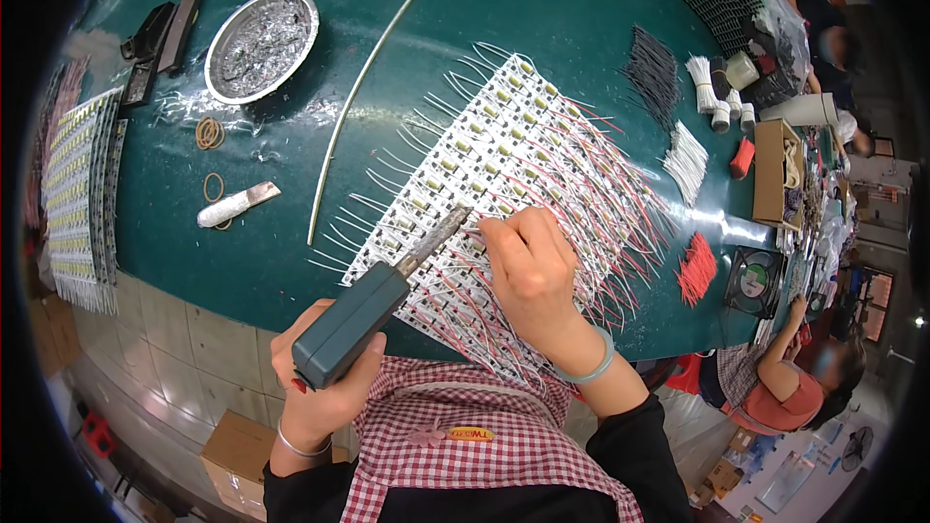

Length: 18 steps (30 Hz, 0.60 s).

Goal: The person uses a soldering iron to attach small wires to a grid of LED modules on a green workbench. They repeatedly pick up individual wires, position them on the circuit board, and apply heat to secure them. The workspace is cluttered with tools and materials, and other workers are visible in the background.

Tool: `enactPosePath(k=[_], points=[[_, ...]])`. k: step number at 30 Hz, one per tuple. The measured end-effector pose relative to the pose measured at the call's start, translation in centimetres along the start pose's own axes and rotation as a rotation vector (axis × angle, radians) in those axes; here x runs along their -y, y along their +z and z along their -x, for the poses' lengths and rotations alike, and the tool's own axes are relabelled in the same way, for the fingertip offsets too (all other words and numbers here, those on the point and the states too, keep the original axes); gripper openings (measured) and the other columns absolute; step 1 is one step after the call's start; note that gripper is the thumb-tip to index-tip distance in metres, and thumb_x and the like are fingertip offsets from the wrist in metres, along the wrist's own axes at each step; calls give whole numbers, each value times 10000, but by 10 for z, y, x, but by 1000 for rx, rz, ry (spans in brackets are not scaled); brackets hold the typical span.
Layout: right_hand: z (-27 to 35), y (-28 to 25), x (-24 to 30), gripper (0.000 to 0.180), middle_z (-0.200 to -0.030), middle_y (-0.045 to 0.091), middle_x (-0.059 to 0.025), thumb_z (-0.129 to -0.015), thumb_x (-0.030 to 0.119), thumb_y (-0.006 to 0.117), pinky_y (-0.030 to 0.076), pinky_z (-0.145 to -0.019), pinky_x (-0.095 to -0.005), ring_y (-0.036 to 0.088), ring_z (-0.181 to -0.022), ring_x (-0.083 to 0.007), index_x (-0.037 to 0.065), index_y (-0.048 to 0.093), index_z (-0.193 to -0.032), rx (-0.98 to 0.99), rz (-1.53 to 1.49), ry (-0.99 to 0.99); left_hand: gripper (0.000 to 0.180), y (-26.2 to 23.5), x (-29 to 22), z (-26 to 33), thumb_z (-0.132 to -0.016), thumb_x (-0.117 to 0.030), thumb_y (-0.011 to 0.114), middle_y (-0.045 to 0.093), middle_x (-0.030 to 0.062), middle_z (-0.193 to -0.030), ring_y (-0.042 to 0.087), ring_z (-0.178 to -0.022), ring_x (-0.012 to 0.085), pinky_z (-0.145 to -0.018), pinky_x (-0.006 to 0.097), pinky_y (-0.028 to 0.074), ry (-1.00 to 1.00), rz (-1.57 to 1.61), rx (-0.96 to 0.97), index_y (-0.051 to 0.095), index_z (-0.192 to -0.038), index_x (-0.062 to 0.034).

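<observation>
My left hand [320, 383] grips the grey-green handle of a soldering iron [373, 305]; its metal tip reaches up to the white circuit boards [504, 150] laid side by side on the green table. My right hand [528, 266] rests on the boards just right of the tip, fingers pinched on a thin red wire [475, 229]. Many red and white wires stick out from the boards on both sides. A pale green bangle circles my right wrist.
A round foil dish [260, 44] of solder dross sits at the back left, with rubber bands [209, 133] and a long white rod [354, 107] near it. Bundles of black, white and red wires [696, 266] lie right. Another person [794, 378] sits at lower right.
</observation>
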State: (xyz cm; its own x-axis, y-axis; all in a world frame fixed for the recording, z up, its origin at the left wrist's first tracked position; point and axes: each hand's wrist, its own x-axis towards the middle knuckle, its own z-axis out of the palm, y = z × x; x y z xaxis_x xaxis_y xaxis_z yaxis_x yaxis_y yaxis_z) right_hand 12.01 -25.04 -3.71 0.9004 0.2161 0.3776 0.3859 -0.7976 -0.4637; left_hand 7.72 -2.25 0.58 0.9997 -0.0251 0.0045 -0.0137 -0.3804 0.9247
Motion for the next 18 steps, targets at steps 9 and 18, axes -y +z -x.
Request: enactPosePath(k=[9, 18], points=[[1, 1, -1, 224, -786, 490, -97, -731, -64, 656, 445, -594, -362, 527, -716, -255, -22, 629, -950, -7, 4, -8, 172, 5, 2, -3, -699, 41, 733, 633, 96, -767, 602, -622, 163, -557, 269, 448, 4, -17, 22, 674, -860, 51], [1, 1, -1, 227, -793, 501, -92, -728, -64, 628, 450, -578, -358, 529, -728, -254, -20, 630, -950, -5, 7, -7, 276, -21, 19, 11, -713, 14, 777, 656, 58, -857, 587, -641, 112, -575, 252, 466, -47, -116, -204, 669, -967, 25]])
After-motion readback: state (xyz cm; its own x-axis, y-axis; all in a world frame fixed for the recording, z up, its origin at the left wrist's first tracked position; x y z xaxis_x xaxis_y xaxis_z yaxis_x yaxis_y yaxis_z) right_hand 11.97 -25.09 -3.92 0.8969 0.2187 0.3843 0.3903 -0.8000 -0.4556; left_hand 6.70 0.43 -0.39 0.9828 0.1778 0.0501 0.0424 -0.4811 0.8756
